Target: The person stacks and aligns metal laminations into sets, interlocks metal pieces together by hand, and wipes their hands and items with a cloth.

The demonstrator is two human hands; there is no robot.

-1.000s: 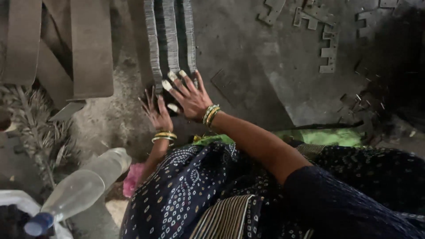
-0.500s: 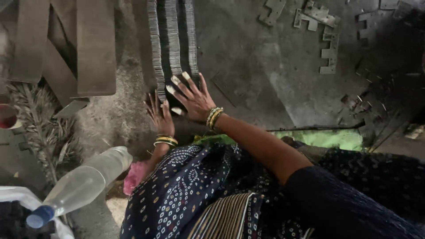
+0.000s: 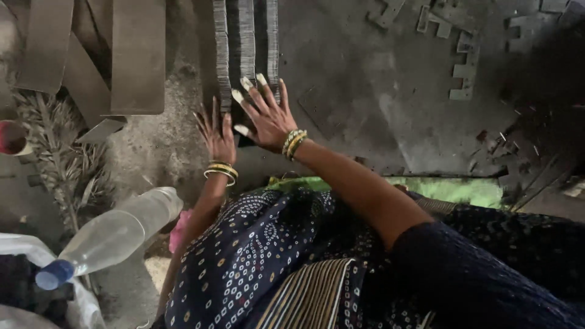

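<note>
My right hand [image 3: 268,116] slid further up the stacked metal strips [image 3: 245,42]; left hand [image 3: 217,135] followed slightly.

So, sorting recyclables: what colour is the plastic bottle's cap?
Blue cap, head view.

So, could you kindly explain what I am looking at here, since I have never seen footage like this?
This is one view from a camera worn on a person's head, looking down at their own bare hands. The right hand lies flat, fingers spread, on long rows of thin grey stacked metal pieces on the gritty floor. The left hand rests beside it at the rows' edge. Neither hand grips anything. A clear plastic bottle with a blue cap lies at lower left.
</note>
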